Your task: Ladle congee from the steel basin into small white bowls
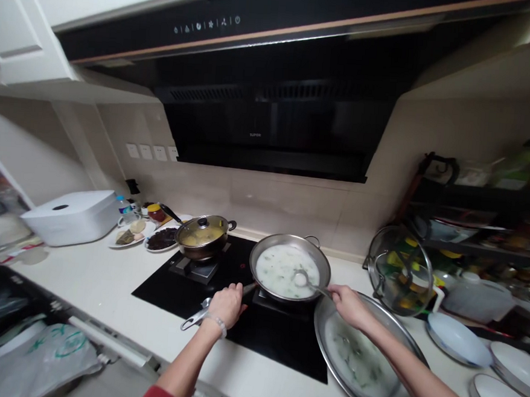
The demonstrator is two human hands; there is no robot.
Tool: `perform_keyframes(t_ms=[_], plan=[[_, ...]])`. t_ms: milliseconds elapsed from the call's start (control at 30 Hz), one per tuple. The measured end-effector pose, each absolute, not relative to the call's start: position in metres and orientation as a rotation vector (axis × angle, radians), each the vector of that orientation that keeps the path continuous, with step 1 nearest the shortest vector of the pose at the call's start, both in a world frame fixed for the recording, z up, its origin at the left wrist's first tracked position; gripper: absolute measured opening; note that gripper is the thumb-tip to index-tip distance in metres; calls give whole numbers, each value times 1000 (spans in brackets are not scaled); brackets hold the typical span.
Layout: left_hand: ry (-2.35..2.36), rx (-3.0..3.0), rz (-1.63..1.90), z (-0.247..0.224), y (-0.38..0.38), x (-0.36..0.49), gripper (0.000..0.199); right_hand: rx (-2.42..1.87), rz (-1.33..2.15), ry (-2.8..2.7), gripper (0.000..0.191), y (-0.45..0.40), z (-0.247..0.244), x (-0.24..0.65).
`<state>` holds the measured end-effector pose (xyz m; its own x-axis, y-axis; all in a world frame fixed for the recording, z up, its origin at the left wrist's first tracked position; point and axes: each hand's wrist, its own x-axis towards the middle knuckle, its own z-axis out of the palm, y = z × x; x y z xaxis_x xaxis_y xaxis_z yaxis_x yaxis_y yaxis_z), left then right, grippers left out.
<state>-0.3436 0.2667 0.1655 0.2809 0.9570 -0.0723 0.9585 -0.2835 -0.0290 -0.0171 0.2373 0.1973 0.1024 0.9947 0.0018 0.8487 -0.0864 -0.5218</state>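
A steel wok (pixel 258 244) stands on the right side of the black cooktop (pixel 233 317), holding a milky white soup (pixel 282 266) with green bits. My left hand (pixel 228 305) is closed round the wok's long handle (pixel 192 320), whose looped end sticks out past my fist. In my right hand (pixel 346 304) is a ladle (pixel 317 288), its bowl resting in the soup near the wok's right side. Below my right forearm sits a wide metal basin (pixel 322 347) with whitish liquid and green leaves in it.
A lidded pan (pixel 203 233) occupies the left burner. Plates of ingredients (pixel 130 234) and a white box (pixel 71 215) stand farther left. On the right are a glass lid (pixel 398 268) and several bowls (pixel 459 339). The black range hood (pixel 271 114) hangs above.
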Motion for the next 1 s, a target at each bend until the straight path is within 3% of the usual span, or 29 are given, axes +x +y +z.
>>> perform_keyframes(t_ms=[467,1000], plan=[[1966,2451,-236,169,266,-338,34,-1788,1326,-1083,20,227,221,-25],[1775,2568,-135,166,268,-347,39,-1865,1174,-884,21,197,231,-44]])
